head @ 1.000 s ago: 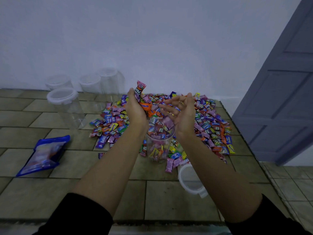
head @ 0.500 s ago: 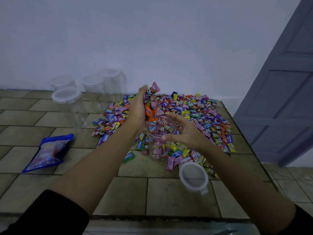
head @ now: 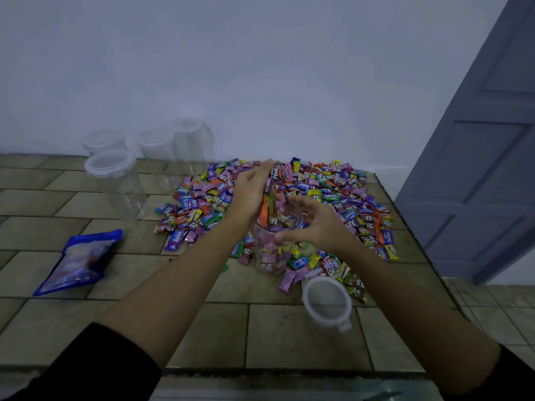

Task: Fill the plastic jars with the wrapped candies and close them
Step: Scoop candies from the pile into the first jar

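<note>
A clear open plastic jar, partly filled with wrapped candies, stands at the near edge of a big colourful candy pile on the tiled counter. My right hand grips the jar near its rim from the right, thumb in front. My left hand is tilted on edge above the jar's mouth with straight fingers, and several candies slide off its palm into the jar. The jar's white-rimmed lid lies flat on the counter, near and to the right of the jar.
Several empty clear jars with lids on stand at the back left, the nearest one in front of the others. A blue candy bag lies on the left. The counter's right edge drops off beside a grey door.
Both hands had held candies cupped over the jar. My right hand dropped and took hold of the jar. My left hand tipped further, and its candies fall into the jar.
</note>
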